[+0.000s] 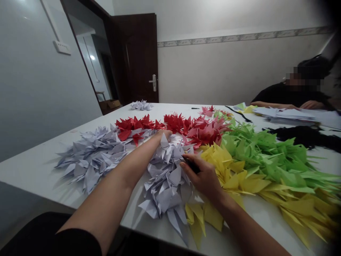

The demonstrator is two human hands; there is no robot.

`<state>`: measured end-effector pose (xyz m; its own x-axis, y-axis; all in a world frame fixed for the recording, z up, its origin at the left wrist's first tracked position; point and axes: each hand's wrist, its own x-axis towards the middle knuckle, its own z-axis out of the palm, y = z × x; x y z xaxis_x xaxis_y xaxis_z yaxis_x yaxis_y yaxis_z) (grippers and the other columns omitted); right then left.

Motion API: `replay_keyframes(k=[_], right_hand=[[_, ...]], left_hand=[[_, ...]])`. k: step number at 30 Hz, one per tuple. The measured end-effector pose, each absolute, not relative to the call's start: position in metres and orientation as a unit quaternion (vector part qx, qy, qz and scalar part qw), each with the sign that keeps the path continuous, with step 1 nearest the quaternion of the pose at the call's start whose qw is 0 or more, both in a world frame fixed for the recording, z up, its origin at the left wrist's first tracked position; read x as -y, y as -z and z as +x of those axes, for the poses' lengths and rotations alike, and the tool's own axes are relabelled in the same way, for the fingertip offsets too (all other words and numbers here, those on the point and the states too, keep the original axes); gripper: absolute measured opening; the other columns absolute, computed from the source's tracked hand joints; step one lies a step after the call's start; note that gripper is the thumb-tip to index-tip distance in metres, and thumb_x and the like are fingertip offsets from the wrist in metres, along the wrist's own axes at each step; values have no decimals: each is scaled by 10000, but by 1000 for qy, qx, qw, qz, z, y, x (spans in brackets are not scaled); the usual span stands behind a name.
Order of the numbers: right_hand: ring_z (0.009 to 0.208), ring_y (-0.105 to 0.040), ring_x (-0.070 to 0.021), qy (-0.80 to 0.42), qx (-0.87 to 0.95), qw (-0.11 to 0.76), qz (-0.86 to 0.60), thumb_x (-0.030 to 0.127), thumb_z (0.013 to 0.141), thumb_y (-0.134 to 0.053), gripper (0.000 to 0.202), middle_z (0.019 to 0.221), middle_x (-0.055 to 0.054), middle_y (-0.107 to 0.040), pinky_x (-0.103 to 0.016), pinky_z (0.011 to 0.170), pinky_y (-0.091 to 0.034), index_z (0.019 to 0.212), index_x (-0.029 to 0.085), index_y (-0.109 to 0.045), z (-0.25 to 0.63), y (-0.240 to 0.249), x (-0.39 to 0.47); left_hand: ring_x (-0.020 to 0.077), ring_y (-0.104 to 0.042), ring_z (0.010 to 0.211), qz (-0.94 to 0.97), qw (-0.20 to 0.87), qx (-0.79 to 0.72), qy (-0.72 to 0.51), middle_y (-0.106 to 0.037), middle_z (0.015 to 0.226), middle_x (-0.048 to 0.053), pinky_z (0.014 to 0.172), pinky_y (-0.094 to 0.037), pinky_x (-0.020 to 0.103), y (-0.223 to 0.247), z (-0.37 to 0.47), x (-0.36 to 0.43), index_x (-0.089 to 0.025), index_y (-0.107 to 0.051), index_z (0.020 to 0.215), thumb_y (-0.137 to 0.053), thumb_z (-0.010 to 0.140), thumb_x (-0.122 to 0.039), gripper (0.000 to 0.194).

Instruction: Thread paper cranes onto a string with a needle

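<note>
My left hand (pixel 165 134) reaches into the middle of the folded paper pieces, beside the red heap (pixel 177 122); its fingers are mostly hidden behind white paper. My right hand (pixel 204 175) is closed around a small dark tool (pixel 191 164), whose tip lies over the near white heap (pixel 166 185). A second white heap (pixel 93 156) spreads to the left of my left forearm. Yellow folded pieces (pixel 231 170) lie just right of my right hand, with green ones (pixel 269 149) behind them. Pink pieces (pixel 209 133) adjoin the red ones.
The white table (pixel 34 170) carries a small white pile (pixel 142 105) at its far edge. Black strands (pixel 303 136) and stacked paper sheets (pixel 287 114) lie at the right. Another person (pixel 282 94) sits across the table there. A dark door (pixel 138 58) stands behind.
</note>
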<state>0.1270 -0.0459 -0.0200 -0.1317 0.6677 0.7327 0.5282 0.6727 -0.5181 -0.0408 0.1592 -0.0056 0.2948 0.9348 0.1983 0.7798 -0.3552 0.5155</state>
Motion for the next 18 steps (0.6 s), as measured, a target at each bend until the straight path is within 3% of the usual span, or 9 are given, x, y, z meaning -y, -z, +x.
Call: replay_keyframes(k=[6,9,12,14,16,18], right_hand=[[765,-683,-167,-58,746,534,-392,287,836,-582,203,893,-70,-719,-268,689,-541,991,167,-634,129,20,46],[769,-685,-169,-57,745,535,-394,291,834,-585,207,897,-70,-721,-269,687,-543,991,168,-638,129,20,46],[765,-687,-171,-63,739,538,-401,298,833,-587,204,890,-65,-724,-272,685,-547,986,174,-640,129,20,47],[743,-685,-168,-69,737,538,-403,305,833,-588,214,877,-64,-722,-272,675,-549,992,170,-638,130,19,47],[746,-684,-170,-68,738,537,-402,311,832,-590,220,884,-68,-719,-276,677,-550,994,169,-638,130,19,48],[757,-682,-173,-64,739,534,-405,311,831,-590,217,892,-68,-718,-284,688,-550,996,178,-637,129,19,50]], left_hand=[[208,-589,989,753,182,-549,-314,-596,1118,90,879,-494,410,-15,-56,-153,-132,-555,1134,-630,817,-269,354],[199,-601,961,715,179,-542,-403,-608,1106,109,880,-482,346,-30,-64,-138,-105,-496,1211,-678,747,-192,505],[145,-612,891,673,201,-496,-511,-605,1105,99,782,-496,266,-37,-64,-104,-141,-392,1290,-588,811,-249,529],[129,-614,803,627,358,-339,-603,-638,971,58,727,-489,251,-33,-59,-73,-172,-455,1207,-670,742,-274,523],[123,-608,776,599,483,-245,-590,-639,902,31,712,-484,247,-25,-53,-43,-191,-506,1110,-754,660,-312,528],[123,-608,800,572,539,-222,-577,-642,909,28,739,-482,250,-15,-47,-21,-205,-509,1109,-809,598,-299,599]])
